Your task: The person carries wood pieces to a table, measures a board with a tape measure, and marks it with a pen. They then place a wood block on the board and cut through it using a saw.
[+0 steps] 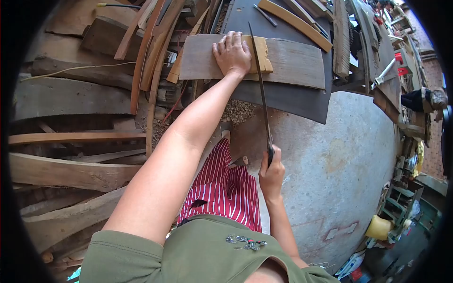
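Note:
My left hand (pixel 232 54) lies spread on a wide grey-brown wooden board (pixel 297 62), pressing near its middle. Beside its fingertips is a yellow, rough-edged piece of wood (pixel 264 55) on the board. My right hand (pixel 272 174) is wrapped round the dark handle of a handsaw (pixel 262 89). The long, narrow blade runs away from me across the yellow wood, its tip past the board's far edge. Under the board is a dark bench top (pixel 302 104).
Curved planks (pixel 71 101) and thin strips are stacked at the left. A curved yellow-brown strip (pixel 297 23) and a dark pencil-like stick (pixel 265 15) lie at the back of the bench. Wood shavings (pixel 238 112) cover the floor below. A toothed circular blade (pixel 353 40) stands at the right; a person (pixel 424 100) is beyond.

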### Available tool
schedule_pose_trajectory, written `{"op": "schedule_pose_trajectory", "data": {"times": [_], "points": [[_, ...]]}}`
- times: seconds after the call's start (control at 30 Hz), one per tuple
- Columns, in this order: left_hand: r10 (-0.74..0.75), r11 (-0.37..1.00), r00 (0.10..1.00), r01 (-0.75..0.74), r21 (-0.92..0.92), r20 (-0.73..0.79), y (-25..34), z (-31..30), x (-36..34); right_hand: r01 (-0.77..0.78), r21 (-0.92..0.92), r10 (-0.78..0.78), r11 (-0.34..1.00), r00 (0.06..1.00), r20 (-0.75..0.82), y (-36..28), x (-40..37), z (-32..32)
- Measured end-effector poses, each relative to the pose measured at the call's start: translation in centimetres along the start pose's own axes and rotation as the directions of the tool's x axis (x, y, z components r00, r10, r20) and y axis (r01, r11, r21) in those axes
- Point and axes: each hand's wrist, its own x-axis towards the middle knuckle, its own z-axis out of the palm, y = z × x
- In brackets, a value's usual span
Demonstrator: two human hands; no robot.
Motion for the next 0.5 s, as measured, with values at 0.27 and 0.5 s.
{"op": "schedule_pose_trajectory", "data": {"times": [0.27,0.5], "points": [[0.013,1.0,1.0,-0.012,-0.027,0.026,-0.2,0.0,0.1,0.053,-0.116,-0.055,0.992,0.998,-0.011,-1.3,10.1,4.4],[-0.021,0.999,0.999,0.023,-0.043,0.046,0.3,-0.7,0.1,0.051,-0.031,-0.052,0.998,0.998,-0.019,-0.1,0.0,-0.5]]}}
